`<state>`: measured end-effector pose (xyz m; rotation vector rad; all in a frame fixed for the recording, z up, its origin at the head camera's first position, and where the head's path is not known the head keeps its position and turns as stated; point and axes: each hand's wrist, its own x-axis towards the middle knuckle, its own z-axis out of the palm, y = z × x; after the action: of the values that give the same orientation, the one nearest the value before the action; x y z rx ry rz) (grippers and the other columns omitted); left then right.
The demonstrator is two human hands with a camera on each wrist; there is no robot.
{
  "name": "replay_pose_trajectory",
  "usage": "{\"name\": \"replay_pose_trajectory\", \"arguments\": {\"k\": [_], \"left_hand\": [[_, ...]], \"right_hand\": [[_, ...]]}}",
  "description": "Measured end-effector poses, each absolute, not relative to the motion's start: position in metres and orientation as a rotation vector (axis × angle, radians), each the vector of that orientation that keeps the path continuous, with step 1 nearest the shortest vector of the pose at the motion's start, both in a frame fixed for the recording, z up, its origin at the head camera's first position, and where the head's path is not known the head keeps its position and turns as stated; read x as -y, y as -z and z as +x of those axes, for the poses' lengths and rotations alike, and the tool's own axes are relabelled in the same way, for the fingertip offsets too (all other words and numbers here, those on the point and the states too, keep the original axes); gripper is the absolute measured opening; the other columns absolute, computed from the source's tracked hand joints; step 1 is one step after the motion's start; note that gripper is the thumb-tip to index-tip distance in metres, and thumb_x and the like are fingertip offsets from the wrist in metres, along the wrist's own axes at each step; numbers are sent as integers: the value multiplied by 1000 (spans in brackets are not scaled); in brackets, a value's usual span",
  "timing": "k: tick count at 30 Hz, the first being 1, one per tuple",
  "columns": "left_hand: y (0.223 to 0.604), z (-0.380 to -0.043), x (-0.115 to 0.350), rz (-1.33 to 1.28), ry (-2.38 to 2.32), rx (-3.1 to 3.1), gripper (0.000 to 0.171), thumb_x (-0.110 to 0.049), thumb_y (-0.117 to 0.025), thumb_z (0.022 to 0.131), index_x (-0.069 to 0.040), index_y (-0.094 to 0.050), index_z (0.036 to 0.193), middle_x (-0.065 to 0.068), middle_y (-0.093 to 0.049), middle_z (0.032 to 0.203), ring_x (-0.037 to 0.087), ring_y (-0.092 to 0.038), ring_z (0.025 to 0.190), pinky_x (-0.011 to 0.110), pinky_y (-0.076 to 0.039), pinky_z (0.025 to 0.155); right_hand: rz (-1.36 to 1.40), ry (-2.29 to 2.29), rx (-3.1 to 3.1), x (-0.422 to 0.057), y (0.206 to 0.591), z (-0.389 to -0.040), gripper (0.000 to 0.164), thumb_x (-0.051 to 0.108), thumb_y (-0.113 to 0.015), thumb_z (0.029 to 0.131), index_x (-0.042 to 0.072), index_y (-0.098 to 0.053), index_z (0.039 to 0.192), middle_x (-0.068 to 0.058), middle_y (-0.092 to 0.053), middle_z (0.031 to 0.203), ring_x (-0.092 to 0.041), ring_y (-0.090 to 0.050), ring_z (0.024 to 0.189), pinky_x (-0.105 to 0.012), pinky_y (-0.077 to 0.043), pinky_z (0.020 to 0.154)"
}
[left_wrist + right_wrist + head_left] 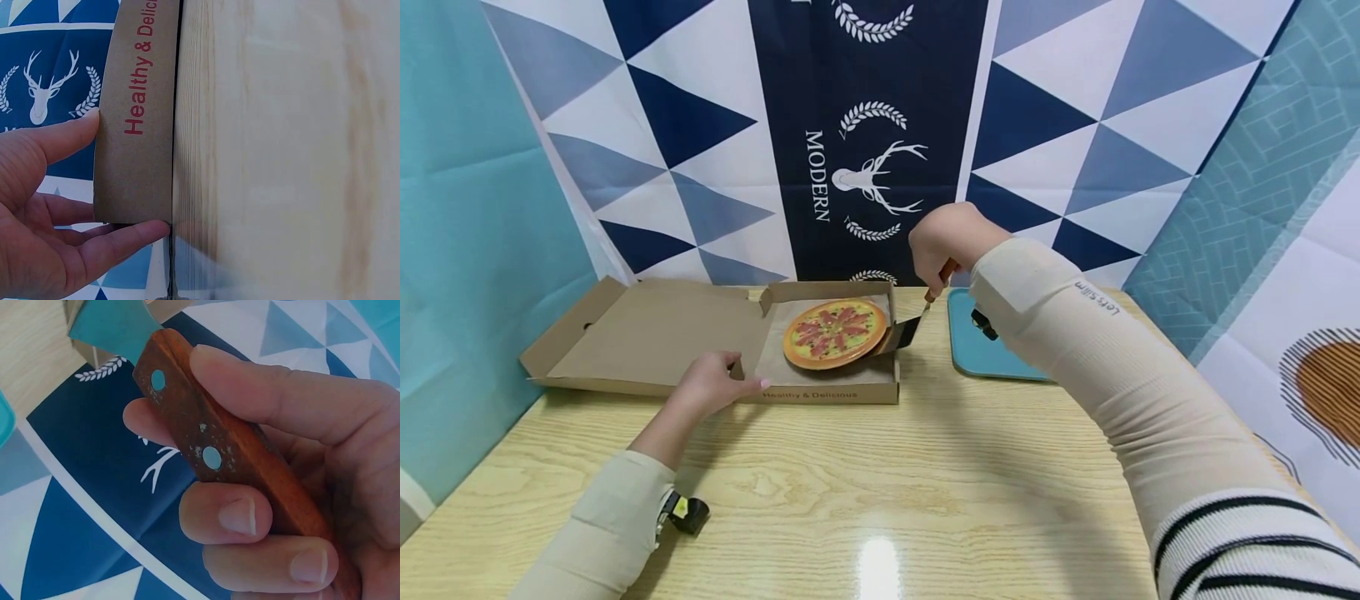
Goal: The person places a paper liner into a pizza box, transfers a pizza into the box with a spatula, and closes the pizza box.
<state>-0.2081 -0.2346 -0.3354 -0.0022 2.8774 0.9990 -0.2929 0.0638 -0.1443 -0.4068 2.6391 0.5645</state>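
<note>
A toy-like pizza (835, 333) with red toppings lies on paper in an open cardboard pizza box (827, 394), its right side slightly raised on a spatula (908, 332). My right hand (951, 237) grips the spatula's wooden handle (209, 434) from above, fingers wrapped round it. The blade slopes over the box's right wall, its tip hidden under the pizza. At the box's front left corner, my left hand (711, 385) holds on: in the left wrist view the thumb lies at the rim of the printed wall (134, 169) and the fingers lie along the corner's side.
The box's lid (658, 329) lies folded back to the left. Right of the box is a teal tray (992, 357), partly behind the right forearm. All stand on a wooden table (820, 492) near a patterned cloth (872, 125) at the back.
</note>
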Motion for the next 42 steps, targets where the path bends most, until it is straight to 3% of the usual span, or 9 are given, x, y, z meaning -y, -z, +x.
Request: {"name": "replay_pose_trajectory", "arguments": {"k": [5, 9, 15, 19, 24, 27, 33, 38, 42], "left_hand": [[335, -207, 234, -14, -1011, -2864, 84, -36, -70, 90, 16, -32, 143, 36, -34, 144, 50, -32, 134, 57, -35, 106], [335, -207, 233, -20, -1024, -2855, 84, -36, -71, 90, 15, -31, 144, 36, -33, 145, 50, -31, 134, 58, -35, 106], [334, -207, 232, 2, -1023, -2860, 83, -35, -70, 90, 16, -32, 143, 37, -33, 145, 51, -30, 134, 58, -35, 106], [334, -207, 231, 8, -1013, -2865, 84, -35, -70, 90, 18, -32, 142, 37, -33, 145, 51, -30, 134, 58, -35, 106], [333, -207, 230, 0, -992, -2865, 85, -36, -70, 90, 18, -31, 142, 37, -33, 145, 50, -31, 134, 58, -35, 106], [332, -206, 230, -3, -984, -2863, 85, -37, -70, 90, 17, -31, 143, 37, -33, 145, 51, -30, 134, 58, -35, 106], [331, -204, 231, -1, -991, -2851, 87, -39, -70, 89, 16, -30, 143, 36, -33, 145, 51, -30, 134, 58, -35, 105], [330, -203, 231, -1, -1003, -2843, 86, -38, -70, 90, 17, -30, 143, 37, -32, 145, 51, -31, 134, 59, -36, 105], [330, -203, 231, 17, -996, -2851, 85, -37, -70, 90, 18, -32, 142, 38, -34, 144, 51, -32, 133, 59, -36, 104]], "right_hand": [[-364, -636, -2626, -59, 139, -288, 10, 24, -73, 81, 20, -74, 72, 9, -60, 60, -9, -48, 55, -26, -37, 57], [-310, -746, -2599, -52, 134, -285, 24, 23, -71, 82, 24, -64, 59, 11, -55, 58, -9, -45, 57, -27, -34, 60], [-259, -902, -2532, -39, 127, -275, 34, 27, -72, 85, 25, -56, 56, 11, -53, 60, -8, -49, 67, -26, -40, 62], [-217, -994, -2516, -33, 125, -269, 27, 28, -73, 86, 23, -61, 62, 9, -55, 70, -11, -54, 77, -28, -48, 70], [-180, -1063, -2510, -30, 121, -264, 6, 28, -74, 86, 24, -72, 83, 5, -58, 91, -14, -55, 86, -29, -50, 75], [-175, -1044, -2529, -32, 118, -260, 7, 27, -74, 85, 24, -70, 79, 7, -56, 82, -12, -56, 80, -27, -52, 72], [-208, -1040, -2522, -40, 105, -253, 32, 25, -72, 86, 24, -55, 58, 9, -49, 61, -10, -51, 73, -29, -45, 72], [-250, -1023, -2552, -51, 94, -248, 28, 23, -72, 84, 24, -58, 60, 9, -53, 64, -14, -51, 82, -33, -37, 77], [-265, -920, -2586, -70, 94, -253, 16, 20, -70, 84, 25, -71, 68, 10, -58, 63, -10, -49, 66, -28, -36, 63]]}}
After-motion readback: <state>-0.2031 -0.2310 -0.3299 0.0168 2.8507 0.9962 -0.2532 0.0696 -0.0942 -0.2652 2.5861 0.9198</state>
